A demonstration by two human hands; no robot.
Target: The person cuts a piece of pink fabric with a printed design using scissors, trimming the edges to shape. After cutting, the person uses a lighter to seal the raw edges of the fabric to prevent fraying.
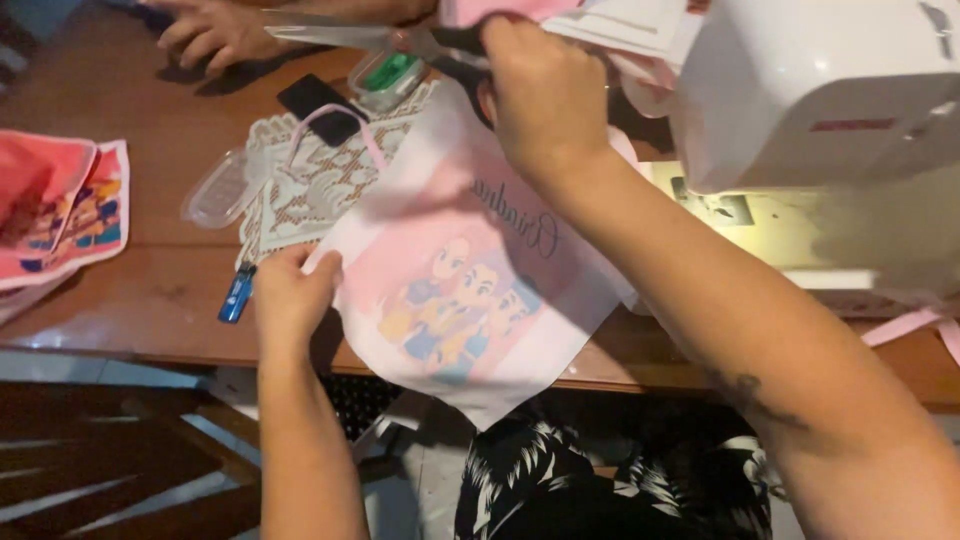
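Gripping a pair of scissors [400, 40], the right hand [545, 95] is curled shut around the dark handles, with the long blades pointing left over the far edge of the cloth. The left hand [290, 295] pinches the near left corner of that cloth, a pink and white printed piece [470, 290] held taut, partly over the wooden table [150, 170] and partly hanging off its front edge.

The blades reach toward another person's hand [215, 30] resting at the far side; a quick snip or swing could likely nick it. If the left pinch slackens, the cloth may sag and the cut could wander into the printed picture. A pink strap [335, 125] lies just beside the blades and might get caught. The black phone [320, 105] and a small clear box [385, 80] sit near enough to be knocked. The white sewing machine [810, 90] crowds the right elbow's room.
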